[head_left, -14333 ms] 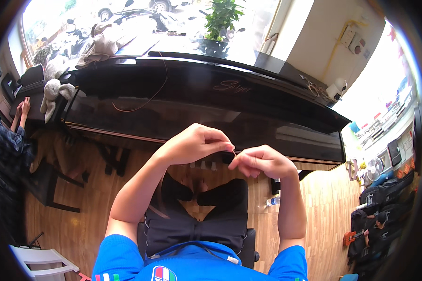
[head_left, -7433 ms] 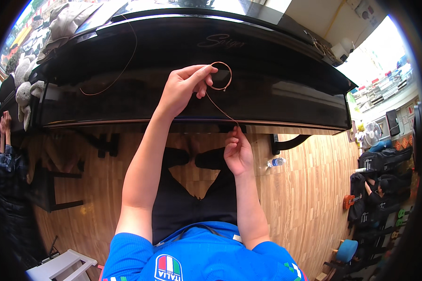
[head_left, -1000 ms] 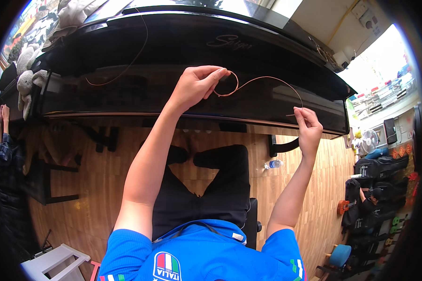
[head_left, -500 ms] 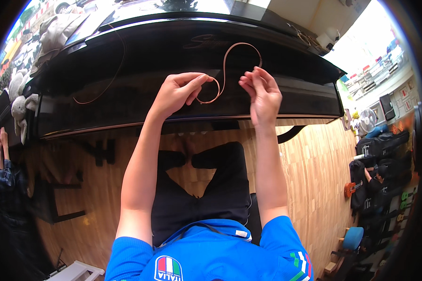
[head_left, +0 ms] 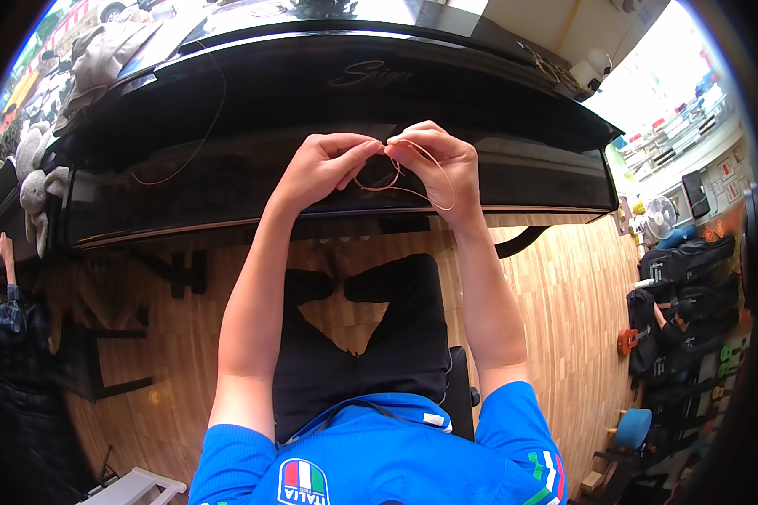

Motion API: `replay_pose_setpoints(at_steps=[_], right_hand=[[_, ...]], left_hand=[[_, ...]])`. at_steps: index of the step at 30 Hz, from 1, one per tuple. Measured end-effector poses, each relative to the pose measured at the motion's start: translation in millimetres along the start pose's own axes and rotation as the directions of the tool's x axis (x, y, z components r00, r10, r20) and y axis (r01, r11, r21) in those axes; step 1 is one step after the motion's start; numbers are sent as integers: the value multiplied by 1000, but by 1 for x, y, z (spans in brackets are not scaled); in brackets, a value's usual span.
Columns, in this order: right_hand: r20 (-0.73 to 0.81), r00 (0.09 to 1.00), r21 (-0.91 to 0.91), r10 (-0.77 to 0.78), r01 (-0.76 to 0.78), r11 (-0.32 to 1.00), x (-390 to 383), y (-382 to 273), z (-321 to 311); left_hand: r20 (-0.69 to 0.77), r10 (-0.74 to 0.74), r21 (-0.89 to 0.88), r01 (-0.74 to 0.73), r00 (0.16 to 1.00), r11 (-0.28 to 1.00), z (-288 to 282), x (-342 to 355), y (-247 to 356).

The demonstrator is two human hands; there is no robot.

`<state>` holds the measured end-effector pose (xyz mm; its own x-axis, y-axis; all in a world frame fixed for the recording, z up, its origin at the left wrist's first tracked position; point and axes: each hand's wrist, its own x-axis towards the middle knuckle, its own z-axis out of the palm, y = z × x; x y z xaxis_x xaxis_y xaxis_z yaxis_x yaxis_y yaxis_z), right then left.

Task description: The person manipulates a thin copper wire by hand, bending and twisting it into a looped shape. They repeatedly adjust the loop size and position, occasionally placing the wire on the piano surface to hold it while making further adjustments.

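Observation:
A thin copper-pink cord (head_left: pixel 379 188) is held up in front of the black upright piano (head_left: pixel 278 101). My left hand (head_left: pixel 322 171) pinches it between thumb and fingertips. Right beside it, my right hand (head_left: pixel 446 168) is closed in a pinch on the cord as well, the fingertips of both hands almost touching. From there the cord bends in a small loop under the fingertips and a wider loop over my right palm. Its exact crossing between the fingertips is too small to make out.
A second thin strand (head_left: pixel 202 143) curves down the piano's left front. Grey plush toys (head_left: pixel 35 198) sit at its left end, near another person's hand (head_left: pixel 7 250). On the right are a fan (head_left: pixel 660 215), black instrument bags (head_left: pixel 691 263) and a blue stool (head_left: pixel 633 427).
My right hand has moved left and closed on the cord beside my left fingertips. The tall S-shaped curve has become loops hanging below. My left hand has stayed nearly still.

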<state>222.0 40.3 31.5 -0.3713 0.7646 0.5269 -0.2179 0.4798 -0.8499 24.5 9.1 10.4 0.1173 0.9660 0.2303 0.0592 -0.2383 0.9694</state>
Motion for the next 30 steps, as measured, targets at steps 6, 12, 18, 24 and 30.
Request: replay_pose_setpoints(at_steps=[6, 12, 18, 24, 30], right_hand=[[74, 996, -107, -52, 60, 992, 4, 14, -7], [67, 992, -191, -109, 120, 974, 7, 15, -6], [119, 985, -107, 126, -114, 988, 3, 4, -6], [256, 906, -81, 336, -327, 942, 9, -4, -23], [179, 915, -35, 361, -360, 932, 7, 6, -41]], left_hand=[[10, -14, 7, 14, 1000, 1000, -1, 0, 2], [3, -27, -16, 27, 1000, 1000, -5, 0, 1], [-6, -17, -23, 17, 1000, 1000, -4, -1, 1], [18, -4, -22, 5, 1000, 1000, -6, 0, 1], [9, -9, -59, 9, 1000, 998, -4, 0, 3]])
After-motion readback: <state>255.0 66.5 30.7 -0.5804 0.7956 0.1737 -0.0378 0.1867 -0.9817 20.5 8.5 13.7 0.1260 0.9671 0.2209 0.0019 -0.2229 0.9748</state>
